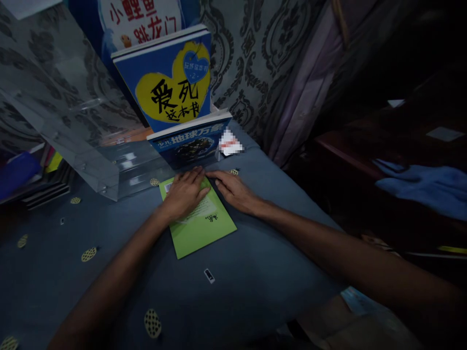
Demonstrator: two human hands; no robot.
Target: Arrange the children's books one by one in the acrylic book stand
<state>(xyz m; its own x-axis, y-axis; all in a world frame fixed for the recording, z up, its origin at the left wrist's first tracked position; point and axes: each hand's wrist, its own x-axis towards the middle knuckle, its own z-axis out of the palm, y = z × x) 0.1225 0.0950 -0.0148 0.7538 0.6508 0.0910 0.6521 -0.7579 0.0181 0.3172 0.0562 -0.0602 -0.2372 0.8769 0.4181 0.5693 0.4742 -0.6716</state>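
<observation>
A thin green book (204, 233) lies flat on the blue patterned cloth, with small print and a pale panel on its upper face. My left hand (186, 193) rests flat across the book's upper part, fingers stretched toward its far edge. Beside the book's right edge lies my right hand (235, 190), fingers extended toward the far right corner; whether the fingertips touch the cover is hard to make out. Just beyond both hands stands a dark blue book (191, 143) in the front tier of a clear rack.
The clear acrylic rack (105, 170) also holds a blue book with a yellow heart (175, 92) and a taller book (146, 19) behind. Dark stacked books (47, 182) sit at left. A white blurred item (230, 142) is right of the rack. The cloth-covered surface (292, 214) ends at right.
</observation>
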